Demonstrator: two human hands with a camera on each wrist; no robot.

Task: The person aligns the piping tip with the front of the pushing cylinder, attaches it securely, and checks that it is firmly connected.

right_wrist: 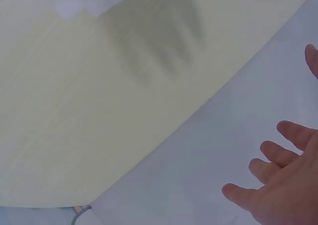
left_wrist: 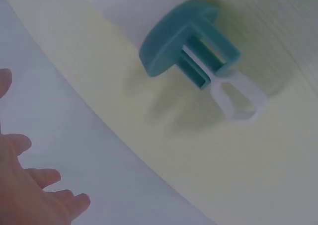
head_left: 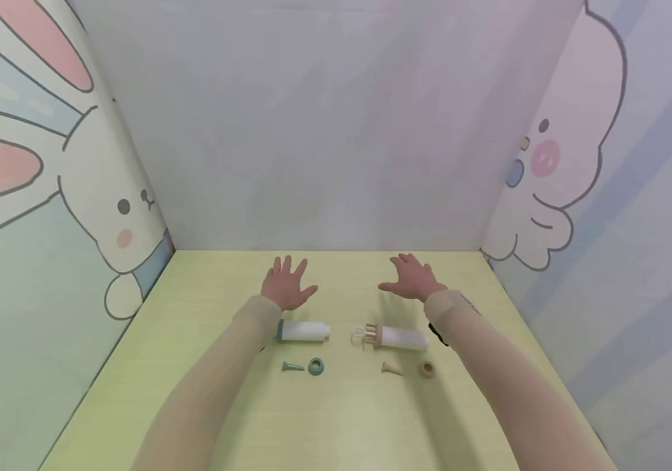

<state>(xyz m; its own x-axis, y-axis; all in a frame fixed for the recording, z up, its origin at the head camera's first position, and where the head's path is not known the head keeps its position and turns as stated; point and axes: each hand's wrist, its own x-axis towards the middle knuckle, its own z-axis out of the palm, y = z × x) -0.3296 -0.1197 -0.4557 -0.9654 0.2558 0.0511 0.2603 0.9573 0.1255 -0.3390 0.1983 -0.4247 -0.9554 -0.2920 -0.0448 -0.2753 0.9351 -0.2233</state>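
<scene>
Both hands hover above the table with fingers spread, holding nothing. My left hand (head_left: 285,286) is just beyond a white syringe-like tube (head_left: 305,331) with a teal collar. The left wrist view shows that teal collar (left_wrist: 174,34) and a white loop handle (left_wrist: 238,93) close up. Over on the right, my right hand (head_left: 412,278) is beyond a second white tube (head_left: 403,338), which has a tan collar (head_left: 378,335) and a loop handle. Nearer lie a teal nozzle (head_left: 292,366), a teal ring (head_left: 316,366), a tan nozzle (head_left: 391,369) and a tan ring (head_left: 426,369).
The pale yellow table (head_left: 336,418) meets a plain back wall (head_left: 324,131). Side walls carry a rabbit drawing (head_left: 106,196) on the left and another cartoon animal (head_left: 571,150) on the right. A dark object (head_left: 438,333) shows partly beside the right forearm.
</scene>
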